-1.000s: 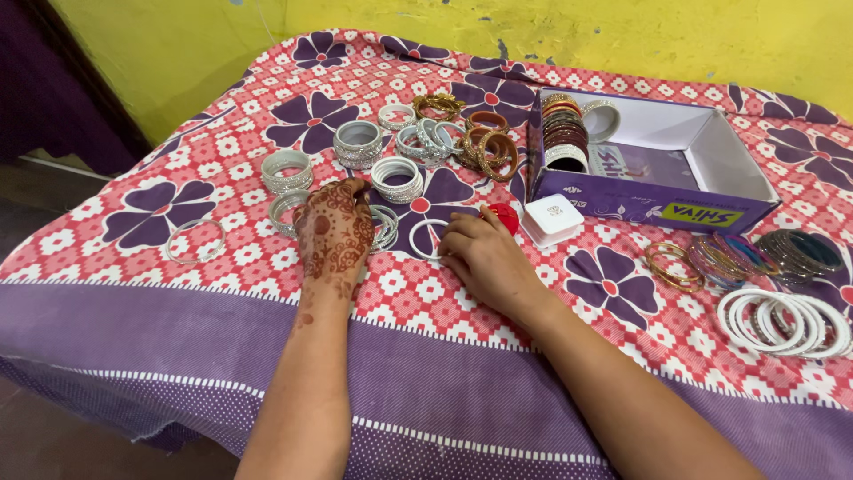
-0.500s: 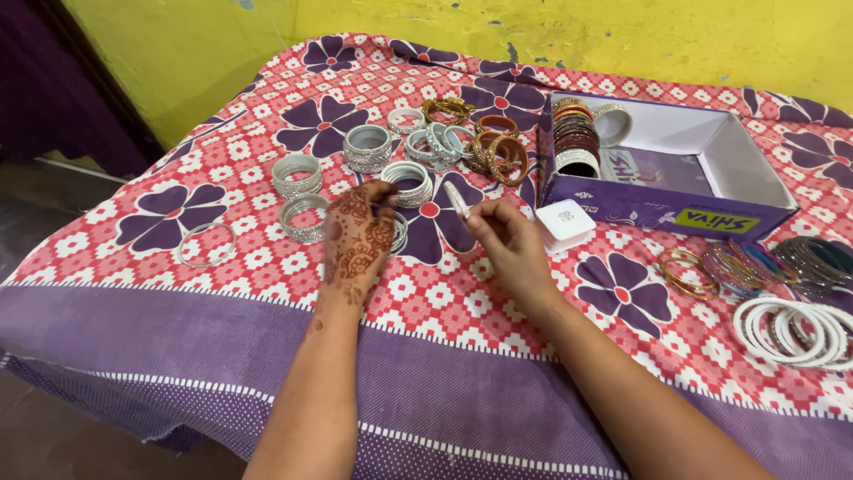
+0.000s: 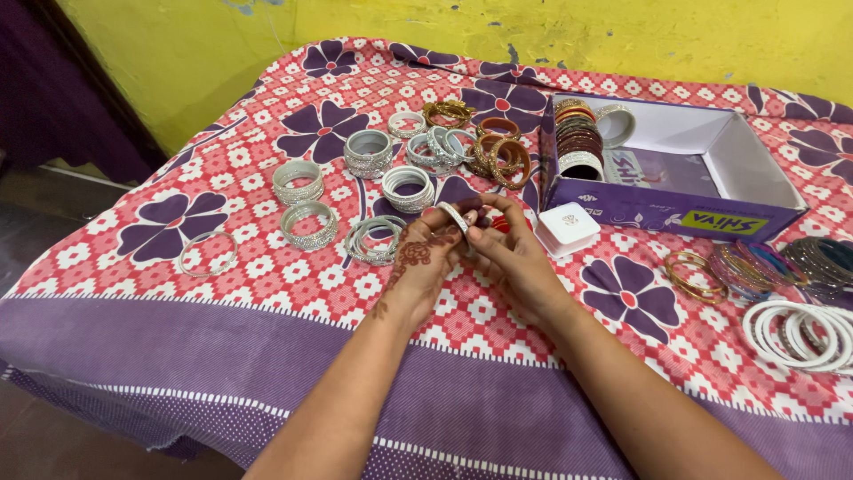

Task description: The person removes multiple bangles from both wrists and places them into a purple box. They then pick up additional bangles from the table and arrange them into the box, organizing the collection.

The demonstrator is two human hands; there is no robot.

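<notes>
Both hands pinch one thin silver-white bangle (image 3: 455,216) above the flowered cloth.

The henna-patterned left hand (image 3: 425,260) and bare right hand (image 3: 514,258) meet on it; hold by the rim. Loose silver bangles (image 3: 373,240) at nine o'clock, purple cardboard box (image 3: 662,209) at two.

Cloth-covered bed (image 3: 267,356), perhaps; bangles (image 3: 409,188), box (image 3: 746,164).

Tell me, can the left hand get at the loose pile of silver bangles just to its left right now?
Probably yes, once it lets go: the left hand shares a white bangle with the right hand. The silver bangle pile lies on open cloth just beside it, with nothing between.
</notes>
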